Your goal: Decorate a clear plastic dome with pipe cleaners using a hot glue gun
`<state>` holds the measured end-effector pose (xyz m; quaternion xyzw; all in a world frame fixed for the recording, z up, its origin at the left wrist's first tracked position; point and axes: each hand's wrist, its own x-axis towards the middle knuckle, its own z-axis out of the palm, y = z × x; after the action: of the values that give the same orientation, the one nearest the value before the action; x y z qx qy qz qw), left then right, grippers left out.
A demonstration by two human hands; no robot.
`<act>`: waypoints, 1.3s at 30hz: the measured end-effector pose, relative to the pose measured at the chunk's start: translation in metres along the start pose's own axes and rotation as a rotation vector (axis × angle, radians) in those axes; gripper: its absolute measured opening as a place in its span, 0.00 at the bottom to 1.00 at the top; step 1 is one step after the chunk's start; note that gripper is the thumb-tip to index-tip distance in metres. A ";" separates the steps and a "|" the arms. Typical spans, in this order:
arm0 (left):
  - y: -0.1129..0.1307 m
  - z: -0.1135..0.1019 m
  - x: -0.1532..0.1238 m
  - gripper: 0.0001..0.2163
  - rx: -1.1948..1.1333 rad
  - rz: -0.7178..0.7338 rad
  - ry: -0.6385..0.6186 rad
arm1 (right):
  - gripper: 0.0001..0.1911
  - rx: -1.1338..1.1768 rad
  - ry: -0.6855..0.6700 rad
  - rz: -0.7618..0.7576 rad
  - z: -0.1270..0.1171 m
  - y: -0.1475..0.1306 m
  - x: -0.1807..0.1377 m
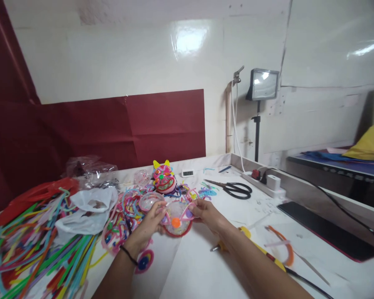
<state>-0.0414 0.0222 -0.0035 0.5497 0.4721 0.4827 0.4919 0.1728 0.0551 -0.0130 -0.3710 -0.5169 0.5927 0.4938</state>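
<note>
Between my two hands is a clear round plastic shell edged with red and pink fuzzy trim, with an orange dot and purple pieces on it. My left hand pinches its left side, and my right hand pinches its right rim by a purple piece. Just behind my left fingers sits another clear shell with a pink rim. A finished-looking colourful animal head with yellow ears stands farther back. Below my left wrist lies a pink and blue fuzzy eye shape.
Bundles of pipe cleaners and a white plastic bag cover the left. Black-handled scissors, a small digital clock, a power strip and a black phone-like slab lie right. A yellow hot glue gun or soldering tool is partly behind my right forearm.
</note>
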 end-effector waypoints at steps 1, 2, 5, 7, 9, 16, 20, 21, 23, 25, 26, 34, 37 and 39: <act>0.000 0.000 0.000 0.23 0.007 -0.001 0.001 | 0.30 -0.001 0.010 -0.003 0.000 0.002 0.002; 0.000 0.000 0.000 0.22 0.014 -0.003 0.001 | 0.30 0.000 0.018 -0.006 0.001 0.003 0.003; -0.001 -0.001 0.001 0.22 0.033 -0.007 0.003 | 0.28 0.004 0.029 -0.008 0.001 0.004 0.004; -0.001 -0.002 0.002 0.24 0.040 -0.010 0.005 | 0.25 0.005 0.023 -0.008 0.000 0.001 0.002; -0.003 -0.002 0.003 0.25 0.045 -0.011 0.011 | 0.23 0.004 0.011 -0.007 -0.001 -0.003 -0.001; -0.004 -0.001 0.003 0.24 0.053 -0.005 0.049 | 0.20 -0.013 0.023 -0.002 0.000 -0.007 -0.003; -0.005 0.001 0.004 0.24 0.049 0.004 0.064 | 0.21 -0.020 0.023 -0.003 0.000 -0.006 -0.003; -0.006 0.002 0.005 0.24 0.046 0.005 0.065 | 0.21 -0.024 0.018 -0.003 -0.001 -0.005 -0.003; -0.008 0.002 0.005 0.25 0.038 0.009 0.061 | 0.22 -0.033 0.017 0.002 -0.001 -0.003 -0.002; -0.008 0.003 0.005 0.25 0.029 0.017 0.055 | 0.22 -0.042 0.028 0.011 -0.002 -0.001 0.000; -0.009 0.004 0.004 0.24 0.026 0.020 0.053 | 0.23 -0.045 0.032 0.014 -0.002 0.000 0.001; -0.007 0.010 0.001 0.20 0.014 0.046 0.057 | 0.21 -0.050 -0.001 0.009 -0.005 -0.002 -0.004; -0.008 0.011 0.001 0.19 0.016 0.057 0.060 | 0.21 -0.053 -0.004 0.007 -0.005 -0.003 -0.005; -0.009 0.011 0.001 0.18 0.017 0.060 0.060 | 0.22 -0.055 -0.002 0.004 -0.005 -0.003 -0.006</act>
<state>-0.0306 0.0233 -0.0129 0.5529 0.4742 0.5094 0.4582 0.1791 0.0506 -0.0111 -0.3850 -0.5327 0.5796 0.4817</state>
